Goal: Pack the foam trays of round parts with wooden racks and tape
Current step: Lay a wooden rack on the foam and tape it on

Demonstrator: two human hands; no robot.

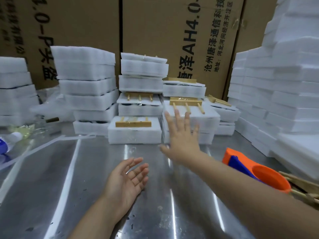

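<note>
While reaching with spread, empty right hand point(181, 137) toward foam tray point(207, 118) topped by wooden rack point(185, 101) | left hand point(127, 180) loose, empty, above table point(86, 169) | step: likely fetching tray | next: grip both sides, pull close

The right hand point(181, 135) is motion-blurred, the orange tape dispenser point(255, 167) is partly hidden behind the forearm point(241, 185), and wooden racks point(305, 187) are cut off at the right edge.

1. White foam trays point(134, 133) stand in stacked piles, dark round parts point(99, 121) showing at some edges
2. A wooden rack point(133, 124) lies flat under clear film on the front tray
3. An orange-and-blue tape dispenser point(250, 169) lies off to the right
</note>
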